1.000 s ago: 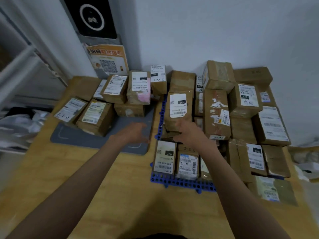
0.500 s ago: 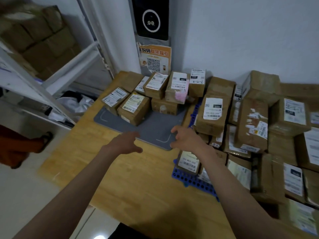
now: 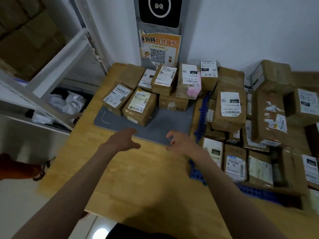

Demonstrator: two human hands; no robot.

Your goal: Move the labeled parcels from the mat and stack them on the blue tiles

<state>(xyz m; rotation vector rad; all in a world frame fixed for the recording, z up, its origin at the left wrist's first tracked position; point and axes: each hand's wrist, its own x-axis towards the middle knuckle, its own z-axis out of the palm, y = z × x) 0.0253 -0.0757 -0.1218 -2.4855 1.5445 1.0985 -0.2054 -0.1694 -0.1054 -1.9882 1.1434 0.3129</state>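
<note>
Both hands reach out empty over the near edge of the grey mat.

The left hand [image 3: 122,140] and right hand [image 3: 179,141] hover with fingers loosely spread, gripping nothing. A cluster of labeled parcels [image 3: 140,106] sits on the far part of the mat [image 3: 162,125], on the wooden surface [image 3: 124,178]. To the right, more parcels are stacked on the blue tiles [image 3: 200,118].
</note>
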